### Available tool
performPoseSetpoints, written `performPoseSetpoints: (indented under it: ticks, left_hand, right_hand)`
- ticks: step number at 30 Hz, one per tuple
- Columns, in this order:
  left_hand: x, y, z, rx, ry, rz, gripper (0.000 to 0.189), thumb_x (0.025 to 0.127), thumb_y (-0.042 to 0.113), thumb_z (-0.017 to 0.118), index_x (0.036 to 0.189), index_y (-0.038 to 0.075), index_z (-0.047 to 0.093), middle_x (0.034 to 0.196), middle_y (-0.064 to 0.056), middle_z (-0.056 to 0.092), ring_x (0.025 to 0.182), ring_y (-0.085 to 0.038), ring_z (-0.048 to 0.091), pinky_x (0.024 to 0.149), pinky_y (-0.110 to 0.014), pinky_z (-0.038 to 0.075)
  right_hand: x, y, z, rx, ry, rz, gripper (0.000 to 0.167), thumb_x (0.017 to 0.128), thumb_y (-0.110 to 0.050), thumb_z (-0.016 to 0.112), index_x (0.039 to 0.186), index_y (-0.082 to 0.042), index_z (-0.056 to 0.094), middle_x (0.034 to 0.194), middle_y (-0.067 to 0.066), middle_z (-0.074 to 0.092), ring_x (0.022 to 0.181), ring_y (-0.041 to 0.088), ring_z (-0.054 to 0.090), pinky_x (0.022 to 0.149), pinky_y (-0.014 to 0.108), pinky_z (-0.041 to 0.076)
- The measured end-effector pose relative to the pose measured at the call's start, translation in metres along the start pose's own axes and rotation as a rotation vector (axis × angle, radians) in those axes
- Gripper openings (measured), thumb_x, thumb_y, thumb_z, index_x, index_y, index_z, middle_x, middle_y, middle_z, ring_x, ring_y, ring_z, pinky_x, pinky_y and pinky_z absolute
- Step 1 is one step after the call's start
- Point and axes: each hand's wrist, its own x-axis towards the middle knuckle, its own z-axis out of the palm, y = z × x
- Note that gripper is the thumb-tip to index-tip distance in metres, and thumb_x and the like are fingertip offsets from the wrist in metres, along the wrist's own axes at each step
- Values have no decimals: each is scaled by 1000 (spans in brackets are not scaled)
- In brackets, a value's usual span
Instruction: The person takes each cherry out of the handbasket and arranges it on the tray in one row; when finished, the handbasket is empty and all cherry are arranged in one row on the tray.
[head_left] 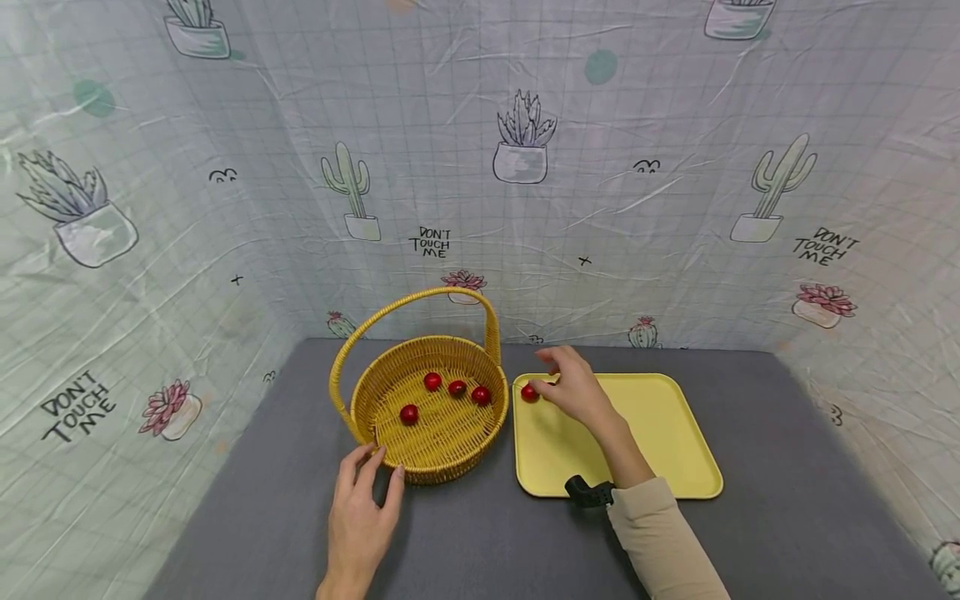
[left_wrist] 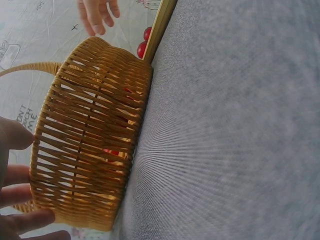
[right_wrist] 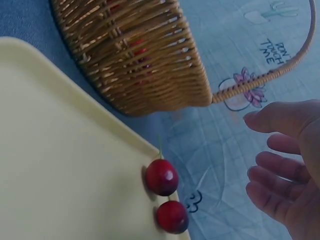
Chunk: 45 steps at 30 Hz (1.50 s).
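Note:
A yellow wicker basket (head_left: 431,475) with a tall hoop handle holds several red cherries (head_left: 408,415). My left hand (head_left: 362,508) is at its near left rim, fingers loosely bent and spread; in the left wrist view the thumb (left_wrist: 17,134) is at the rim, and I see no firm grip. To the right lies a yellow tray (head_left: 622,433). Over its far left corner is my right hand (head_left: 573,387), thumb and fingers apart with nothing between them. Below that hand, two cherries rest on the tray: one with a green stem (right_wrist: 161,177), another cherry (right_wrist: 172,217) beside it.
The grey tabletop (head_left: 262,517) extends around basket and tray. Behind stands a pale cloth backdrop (head_left: 585,208) printed with cacti, close to the basket's handle (head_left: 408,298). A black wrist strap (head_left: 588,492) on my right arm hangs over the tray's near edge.

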Motion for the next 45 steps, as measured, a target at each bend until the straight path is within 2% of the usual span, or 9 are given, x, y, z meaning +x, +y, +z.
performPoseSetpoints:
  ticks: [10,14,20,28,31,37,45]
  left_hand:
    - [0,0,0,0,-4,-17,39,87,18,78,118,-4,70,127,-15,58,113,-30,59,85,-50,55]
    - [-1,-1,0,3,-9,-25,39,87,18,78,118,-3,70,127,-15,58,113,-29,59,86,-49,55]
    - [-1,0,-1,7,-10,-26,39,87,18,79,119,-3,70,126,-15,58,113,-29,59,86,-49,55]
    - [-1,0,-1,8,-14,-28,39,87,18,79,119,-3,70,127,-15,58,113,-30,60,86,-49,55]
    - [-1,0,-1,8,-23,-32,39,88,19,78,120,-2,70,127,-14,58,113,-31,60,86,-50,55]
    - [0,1,-2,0,-24,-34,39,88,20,78,120,-2,70,128,-14,58,114,-31,60,87,-49,55]
    - [0,2,-3,3,-18,-27,40,87,19,79,119,-3,70,127,-14,58,114,-32,60,88,-50,54]
  right_hand:
    - [2,-22,9,26,13,-63,45,90,-22,74,130,-7,62,120,11,61,102,32,62,81,40,55]
    - [2,-32,16,27,3,-87,44,90,-21,75,129,-6,62,120,10,60,100,28,62,79,36,57]
    - [4,-48,28,55,-31,-118,47,91,-20,75,131,-1,60,122,16,60,102,32,62,81,38,57]
    - [11,-65,43,48,-68,-132,47,88,-20,78,130,-6,63,114,8,60,96,25,57,79,33,51]
    - [15,-68,49,54,-104,-126,47,89,-21,77,131,-6,62,119,11,60,99,25,57,84,36,52]
    - [22,-69,64,36,-181,-93,52,92,-25,74,136,-4,57,129,15,56,112,33,58,94,43,52]
    - [29,-72,80,-25,-205,-60,51,92,-27,73,137,-7,58,133,14,54,115,28,56,97,44,51]
